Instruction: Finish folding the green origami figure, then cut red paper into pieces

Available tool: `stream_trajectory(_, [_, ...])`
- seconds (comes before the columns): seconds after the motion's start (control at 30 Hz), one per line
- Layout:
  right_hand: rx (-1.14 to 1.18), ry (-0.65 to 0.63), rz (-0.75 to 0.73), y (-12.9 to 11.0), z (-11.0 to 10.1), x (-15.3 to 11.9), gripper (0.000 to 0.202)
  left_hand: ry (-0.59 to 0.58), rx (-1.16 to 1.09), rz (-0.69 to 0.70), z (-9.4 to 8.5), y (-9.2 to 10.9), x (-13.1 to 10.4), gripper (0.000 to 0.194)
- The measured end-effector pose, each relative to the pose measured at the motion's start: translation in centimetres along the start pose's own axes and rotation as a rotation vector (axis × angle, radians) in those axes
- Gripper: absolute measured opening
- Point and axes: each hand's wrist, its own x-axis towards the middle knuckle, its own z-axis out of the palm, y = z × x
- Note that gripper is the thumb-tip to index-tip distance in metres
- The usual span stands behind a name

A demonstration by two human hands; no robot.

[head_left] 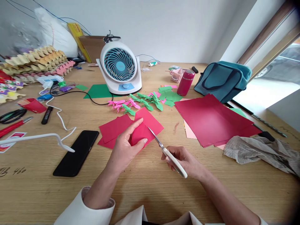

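Observation:
My left hand [127,143] grips a red piece of paper [140,132] between thumb and fingers, held above the table. In my right hand [181,159] is a pair of scissors [172,158] with white handles. Their blades point up and to the left and meet the right edge of the held paper. Behind it a further red piece [151,120] shows; whether the two are joined I cannot tell. Beside my left hand lie several red paper pieces [114,128], partly covered by the hand. Beyond them are small green paper cutouts [146,100] and pink cutouts [119,104].
A white fan [120,67] stands at the back, near a red bottle [186,82] and a teal bag [222,78]. Large red sheets [211,122] and a grey cloth [260,153] lie right. A black phone [76,153] with a white cable across it lies left, near red-handled pliers [14,126].

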Motion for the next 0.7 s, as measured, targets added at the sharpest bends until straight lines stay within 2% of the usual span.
stream_trajectory(0.23, [0.004, 0.001, 0.013, -0.41, 0.06, -0.07, 0.048, -0.058, -0.056, -0.001, 0.24, -0.43, -0.03, 0.066])
stream_trajectory(0.7, [-0.033, 0.016, 0.003, -0.49, 0.02, -0.11, 0.05, -0.072, -0.055, 0.017, 0.48, -0.91, -0.08, 0.065])
